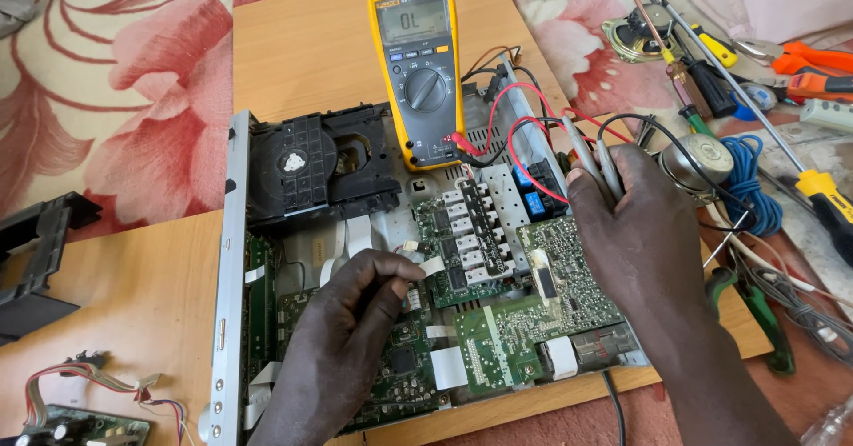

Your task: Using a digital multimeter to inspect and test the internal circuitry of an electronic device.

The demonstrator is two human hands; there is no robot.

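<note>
We look down on an opened disc player (233, 259) lying on a wooden board (302, 46), its green circuit boards (533, 304) bare to view. Our left hand (355, 322) rests over the middle of the chassis, thumb and forefinger pinched together on the end of a flat white ribbon cable (433, 266) just beside a row of white connectors (466, 233). Our right hand (640, 233) sits at the right edge of the boards, fingers closed around two grey meter probes (593, 163) held side by side, their tips hidden under the hand. Red and black leads (520, 122) loop from the probes back to a yellow multimeter (418, 73), which lies propped on the rear of the player, next to the black disc tray (311, 157). To the right, on the flowered cloth (133, 99), lie screwdrivers (711, 55), a small round motor (702, 157), a coil of blue wire (755, 179) and green-handled pliers (755, 313). A loose small board with coloured wires (80, 406) sits at lower left.
</note>
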